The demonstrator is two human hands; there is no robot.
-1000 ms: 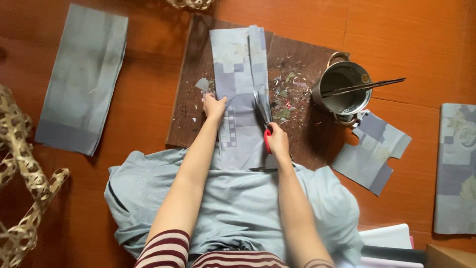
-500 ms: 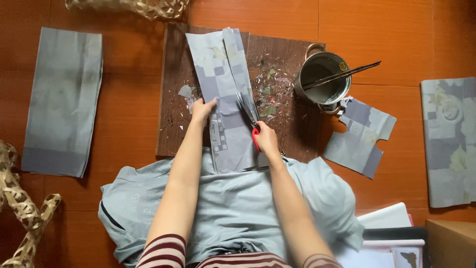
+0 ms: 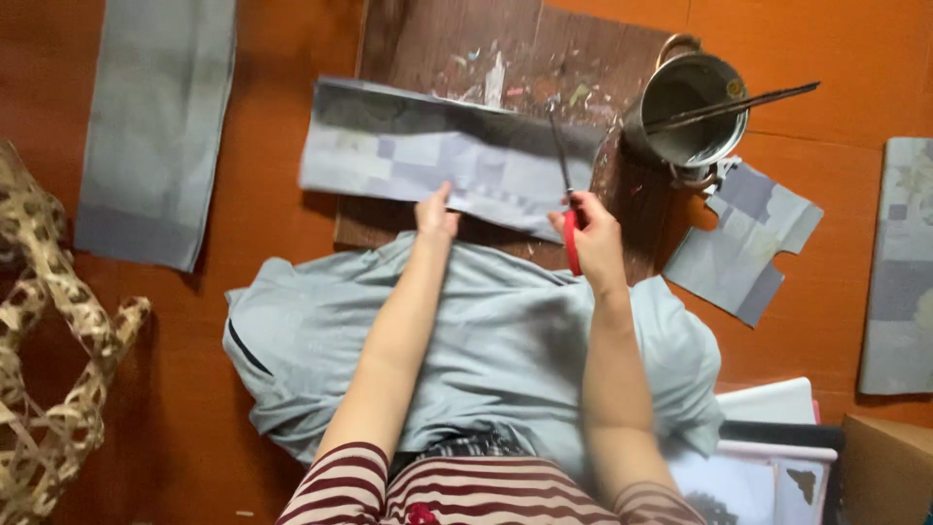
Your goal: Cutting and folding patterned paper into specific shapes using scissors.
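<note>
Grey-blue patchwork paper, a long strip [image 3: 437, 160] printed with pale squares, lies crosswise over a dark wooden board [image 3: 428, 39] speckled with dried paint and glue. Its near edge is pinched by the fingers of the left hand [image 3: 435, 214], which hold it flat and steady, apparently so the sheet does not slide or buckle under the blades. The right hand [image 3: 588, 233] is closed through the red handles of a pair of scissors [image 3: 567, 199]; the slim metal blades point away from the person and lie over the strip near its right end, where the paper meets the board. Whether the blades are parted I cannot tell.

Under both forearms a soft light-blue cloth [image 3: 486, 350] is spread over the lap, seemingly to catch scraps. Just right of the board stands a dull metal pot [image 3: 690, 112] with a small loop handle, and a thin brush [image 3: 739, 102] rests across its rim, within reach of the right hand. Below it lies a cut, notched piece of the same paper [image 3: 743, 243]. Further flat sheets rest on the orange-brown floor [image 3: 282, 243]: one at upper left [image 3: 155, 126], one at the right edge [image 3: 899, 272]. A stiff woven bamboo frame [image 3: 49, 331], open and lattice-like, lies at the left.
</note>
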